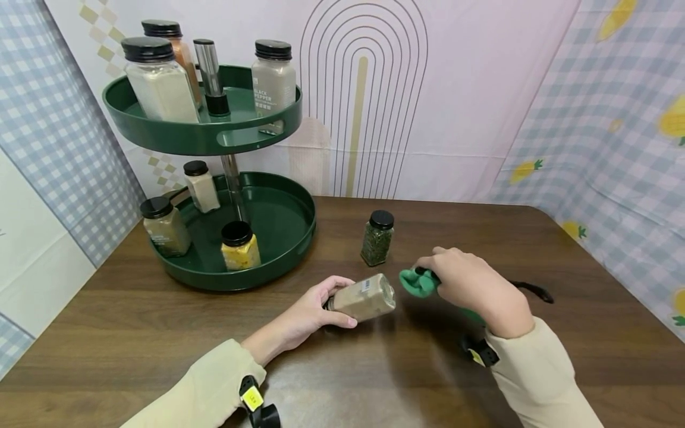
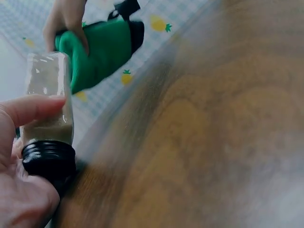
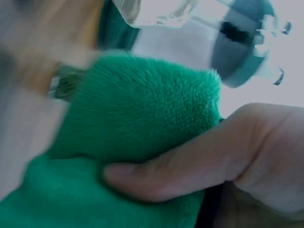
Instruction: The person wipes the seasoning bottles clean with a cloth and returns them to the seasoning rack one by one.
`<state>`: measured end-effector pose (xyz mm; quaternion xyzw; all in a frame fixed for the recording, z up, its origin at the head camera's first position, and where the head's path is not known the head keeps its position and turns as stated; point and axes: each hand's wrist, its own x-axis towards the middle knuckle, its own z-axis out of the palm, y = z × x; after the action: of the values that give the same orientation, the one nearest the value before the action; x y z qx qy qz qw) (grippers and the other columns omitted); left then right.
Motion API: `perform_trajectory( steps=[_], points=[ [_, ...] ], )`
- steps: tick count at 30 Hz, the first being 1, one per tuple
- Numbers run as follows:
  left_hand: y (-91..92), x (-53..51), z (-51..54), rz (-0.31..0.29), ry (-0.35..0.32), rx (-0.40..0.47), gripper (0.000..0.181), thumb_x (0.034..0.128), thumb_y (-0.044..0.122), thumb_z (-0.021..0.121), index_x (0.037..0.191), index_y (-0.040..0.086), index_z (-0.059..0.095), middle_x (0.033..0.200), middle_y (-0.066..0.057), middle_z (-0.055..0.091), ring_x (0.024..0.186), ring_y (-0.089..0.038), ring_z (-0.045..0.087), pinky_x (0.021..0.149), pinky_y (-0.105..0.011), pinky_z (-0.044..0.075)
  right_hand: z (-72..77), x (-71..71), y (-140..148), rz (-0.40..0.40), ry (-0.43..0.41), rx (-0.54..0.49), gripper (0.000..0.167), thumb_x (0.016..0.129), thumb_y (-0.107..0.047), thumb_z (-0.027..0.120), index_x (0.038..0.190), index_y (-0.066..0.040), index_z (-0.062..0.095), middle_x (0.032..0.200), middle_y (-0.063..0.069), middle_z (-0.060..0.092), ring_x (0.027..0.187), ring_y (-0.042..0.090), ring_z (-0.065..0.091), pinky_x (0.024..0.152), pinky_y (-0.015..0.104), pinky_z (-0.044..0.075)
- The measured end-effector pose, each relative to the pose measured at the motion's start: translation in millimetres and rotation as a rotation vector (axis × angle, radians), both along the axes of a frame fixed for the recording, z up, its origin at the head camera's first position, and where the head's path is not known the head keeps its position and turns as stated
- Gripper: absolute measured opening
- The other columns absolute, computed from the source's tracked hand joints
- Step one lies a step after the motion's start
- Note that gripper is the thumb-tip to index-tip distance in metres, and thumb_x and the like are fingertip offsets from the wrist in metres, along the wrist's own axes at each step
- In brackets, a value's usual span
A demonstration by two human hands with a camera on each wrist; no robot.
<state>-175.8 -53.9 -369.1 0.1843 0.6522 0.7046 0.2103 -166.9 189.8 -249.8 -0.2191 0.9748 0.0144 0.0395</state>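
Note:
My left hand [image 1: 307,315] grips a clear spice jar [image 1: 366,298] by its black-lidded end. The jar is tilted, its glass base pointing right, and a beige powder shows inside it in the left wrist view. Just right of that base, my right hand [image 1: 471,282] holds a fuzzy green cloth [image 1: 420,282] with dark edging. In the right wrist view the thumb [image 3: 152,178] presses on the cloth, and the jar's base [image 3: 156,12] is above it, apart from it. Behind the hands a jar of green dried herbs [image 1: 377,239] stands upright on the table.
At the left stands a two-tier green rack [image 1: 257,273]. Its upper tray [image 1: 176,134] bears several black-lidded jars and a silver cylinder [image 1: 211,74]. On the lower tray are a yellow jar [image 1: 241,246] and two other jars. A black strap [image 1: 535,291] extends past the right hand.

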Motion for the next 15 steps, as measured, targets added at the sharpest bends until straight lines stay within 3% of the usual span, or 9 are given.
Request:
perform_trajectory(
  steps=[4,7,11,15],
  points=[
    [0.3,-0.2,-1.3,0.04,-0.005,0.01,0.057,0.0709,0.0,0.075,0.121,0.003,0.047,0.108,-0.002,0.06,0.094,-0.012,0.055,0.082,-0.024,0.044,-20.7,-12.5,-10.2,0.013,0.051,0.053,0.038,0.076,0.006,0.062,0.11,-0.012,0.063,0.092,0.009,0.056,0.08,0.028,0.055,0.06,0.039,0.043],
    [0.1,-0.7,-0.5,0.08,-0.034,0.054,0.055,0.0699,0.001,0.075,0.118,0.004,0.048,0.104,-0.001,0.062,0.091,-0.013,0.057,0.081,-0.025,0.044,-29.6,-15.9,-18.3,0.043,-0.063,0.073,0.044,0.079,-0.009,0.071,0.121,-0.011,0.059,0.102,0.011,0.056,0.093,0.031,0.055,0.073,0.045,0.048],
    [-3.2,-2.7,4.4,0.142,-0.077,0.127,0.05,0.0696,0.001,0.074,0.115,0.005,0.052,0.099,0.001,0.062,0.09,-0.014,0.056,0.077,-0.025,0.045,-27.5,-15.3,-19.8,0.002,-0.28,0.027,0.063,0.08,-0.04,0.071,0.133,-0.013,0.051,0.129,0.017,0.048,0.117,0.037,0.045,0.091,0.052,0.041],
    [-9.6,-5.1,15.0,0.189,-0.055,0.151,0.048,0.072,0.004,0.073,0.117,0.005,0.055,0.103,-0.001,0.059,0.094,-0.016,0.053,0.077,-0.026,0.045,-21.6,-14.6,-16.7,-0.002,-0.336,-0.076,0.068,0.084,-0.053,0.059,0.138,-0.014,0.045,0.137,0.02,0.042,0.124,0.039,0.04,0.096,0.053,0.038]
  ],
)
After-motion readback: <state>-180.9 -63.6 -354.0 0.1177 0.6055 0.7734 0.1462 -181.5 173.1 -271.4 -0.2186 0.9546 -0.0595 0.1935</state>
